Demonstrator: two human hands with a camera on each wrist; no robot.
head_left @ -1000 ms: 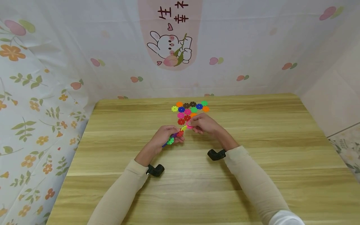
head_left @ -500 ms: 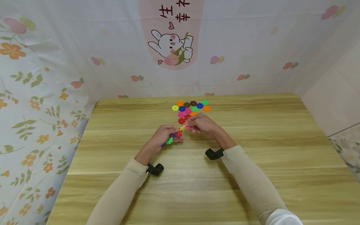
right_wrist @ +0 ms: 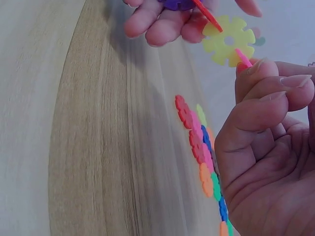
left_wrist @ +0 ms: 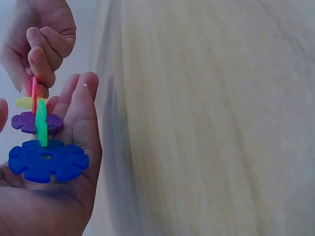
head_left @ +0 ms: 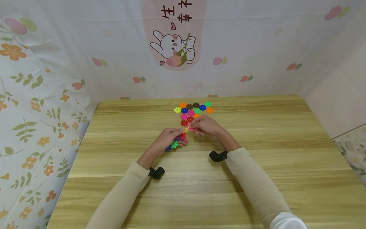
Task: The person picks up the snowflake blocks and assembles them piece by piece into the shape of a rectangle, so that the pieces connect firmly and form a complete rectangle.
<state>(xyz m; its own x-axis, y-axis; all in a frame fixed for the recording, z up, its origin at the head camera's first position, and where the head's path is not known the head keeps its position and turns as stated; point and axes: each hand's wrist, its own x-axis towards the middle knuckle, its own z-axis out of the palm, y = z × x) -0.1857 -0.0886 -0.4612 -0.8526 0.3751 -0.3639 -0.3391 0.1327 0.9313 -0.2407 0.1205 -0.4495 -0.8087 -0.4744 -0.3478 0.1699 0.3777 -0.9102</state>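
Several flower-shaped interlocking discs form a chain between the two hands. In the left wrist view, a blue disc is at the near end, then a green disc on edge and a purple disc. Further along, the right wrist view shows a red disc slotted into a yellow disc. The left hand holds the chain over its palm, thumb by the red and yellow discs. A pink disc, meeting the yellow one's edge, is pinched by the right hand, whose fingers hide most of it.
Flat on the wooden table, beyond the hands, lies a group of loose coloured discs in close rows; the right hand overlaps its near edge in the head view. A printed curtain hangs behind the table's far edge.
The pink disc and right hand have shifted slightly left, bringing pink against yellow. The left thumb has slid forward along the chain, and the chain's green and blue end has turned a little.
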